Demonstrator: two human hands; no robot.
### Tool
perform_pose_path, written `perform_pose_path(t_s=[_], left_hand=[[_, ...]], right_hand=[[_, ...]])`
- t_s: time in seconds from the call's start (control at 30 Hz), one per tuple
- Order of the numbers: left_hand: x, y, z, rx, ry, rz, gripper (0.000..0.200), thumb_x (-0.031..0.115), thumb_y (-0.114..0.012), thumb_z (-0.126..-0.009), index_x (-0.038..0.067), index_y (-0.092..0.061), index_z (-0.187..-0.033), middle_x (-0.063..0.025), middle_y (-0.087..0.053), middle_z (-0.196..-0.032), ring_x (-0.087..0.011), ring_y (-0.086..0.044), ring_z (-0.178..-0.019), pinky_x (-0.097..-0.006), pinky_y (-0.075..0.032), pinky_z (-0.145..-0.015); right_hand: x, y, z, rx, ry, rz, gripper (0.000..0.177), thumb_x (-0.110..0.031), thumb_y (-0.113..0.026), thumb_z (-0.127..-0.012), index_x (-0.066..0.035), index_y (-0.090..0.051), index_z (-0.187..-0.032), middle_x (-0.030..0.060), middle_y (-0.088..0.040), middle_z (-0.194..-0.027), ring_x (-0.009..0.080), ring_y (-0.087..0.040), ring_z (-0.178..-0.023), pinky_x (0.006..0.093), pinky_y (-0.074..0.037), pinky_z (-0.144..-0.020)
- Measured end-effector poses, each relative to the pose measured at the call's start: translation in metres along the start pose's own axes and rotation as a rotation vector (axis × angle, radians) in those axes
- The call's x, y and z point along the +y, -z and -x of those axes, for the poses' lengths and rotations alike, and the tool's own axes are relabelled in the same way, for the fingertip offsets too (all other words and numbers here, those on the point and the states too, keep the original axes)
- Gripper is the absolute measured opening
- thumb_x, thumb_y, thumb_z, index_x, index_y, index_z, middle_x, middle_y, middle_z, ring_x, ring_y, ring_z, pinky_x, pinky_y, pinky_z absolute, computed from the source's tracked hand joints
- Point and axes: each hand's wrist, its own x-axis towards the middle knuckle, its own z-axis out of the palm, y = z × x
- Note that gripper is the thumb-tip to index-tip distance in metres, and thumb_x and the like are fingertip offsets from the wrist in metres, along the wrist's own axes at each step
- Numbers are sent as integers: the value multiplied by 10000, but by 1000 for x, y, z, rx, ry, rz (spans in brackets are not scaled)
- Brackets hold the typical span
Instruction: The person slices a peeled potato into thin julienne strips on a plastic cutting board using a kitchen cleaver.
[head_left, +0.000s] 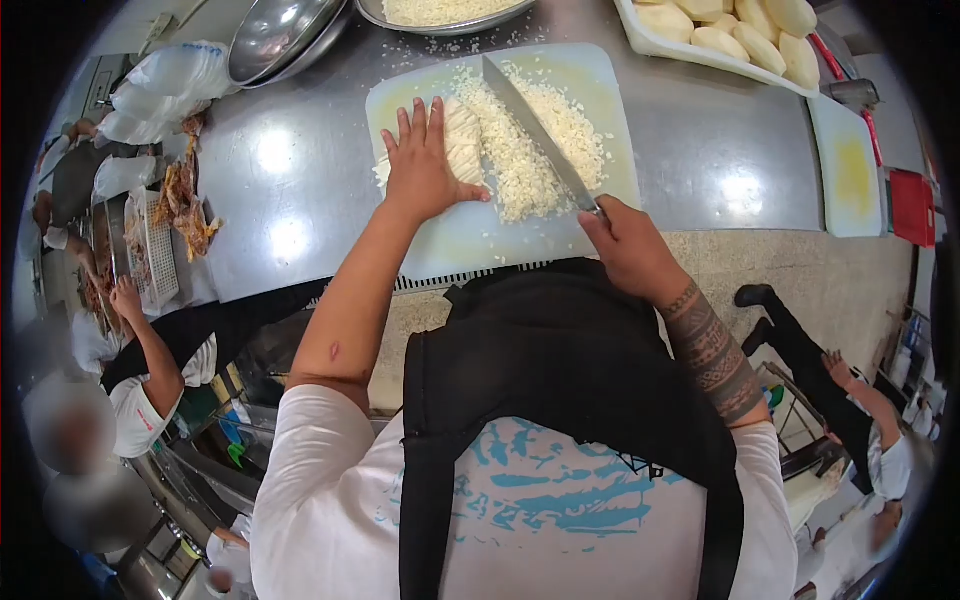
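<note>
Upper centre, the left hand [428, 165] lies flat, fingers apart, on pale sliced root [464, 140]; the right hand [625, 243] clamps a long steel knife [535, 130]. Slipping slices could bring fingers under its blade.

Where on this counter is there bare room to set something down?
Bare steel counter left of the cutting board, below the bowl; more right of it, before the small board. The cutting board is crowded: chopped pieces, knife, left hand, right hand.
</note>
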Motion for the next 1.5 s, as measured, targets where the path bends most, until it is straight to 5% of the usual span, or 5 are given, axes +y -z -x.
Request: perform_pose_path(t_s=[0.17, 0.4, 0.67, 1.17, 1.5], left_hand=[[-10, -9, -3, 49, -84, 219, 1563, 652, -993, -502, 22, -200, -1692, -261, -413, -1625, -414, -400, -1518, -528, -312, -1270], [8, -6, 10, -2, -125, 240, 1533, 649, -975, -546, 14, -181, -1693, -280, -396, -1631, -443, -384, -1523, -551, -297, -1274], [1, 6, 9, 263, -148, 257, 264, 249, -752, -953, 249, -769, -1217, -154, -440, -1652, -455, -309, -1578, -736, -124, -1267], [24, 18, 14, 390, -85, 208, 120, 236, -792, -896, 220, -817, -1012, -39, -638, -1347, -349, -514, -1383, -708, -251, -1222], [4, 2, 13, 262, 264, 264, 90, 230, -765, -936, 187, -819, -994, -44, -609, -1456, -343, -501, -1400, -688, -237, -1228]], right_hand=[[15, 14, 9, -27, -58, -153, 348, -303, -583, -1109, 32, -580, -1011, 198, -609, -739, 340, -620, -697, 433, -500, -685], [12, 23, -3, -28, -169, -285, 332, -303, -600, -1116, -19, -573, -948, 42, -543, -646, 126, -523, -564, 350, -454, -552], [7, 24, -9, -33, -166, -272, 352, -312, -597, -1123, -20, -557, -930, 41, -559, -660, 127, -526, -559, 337, -458, -545], [-5, 18, -24, -25, -93, -154, 348, -310, -611, -1112, 11, -574, -983, 124, -534, -685, 208, -494, -621, 394, -454, -613], [-7, 19, -22, -18, -97, -201, 351, -325, -613, -1113, -13, -578, -956, 53, -535, -643, 141, -495, -579, 354, -440, -567]])
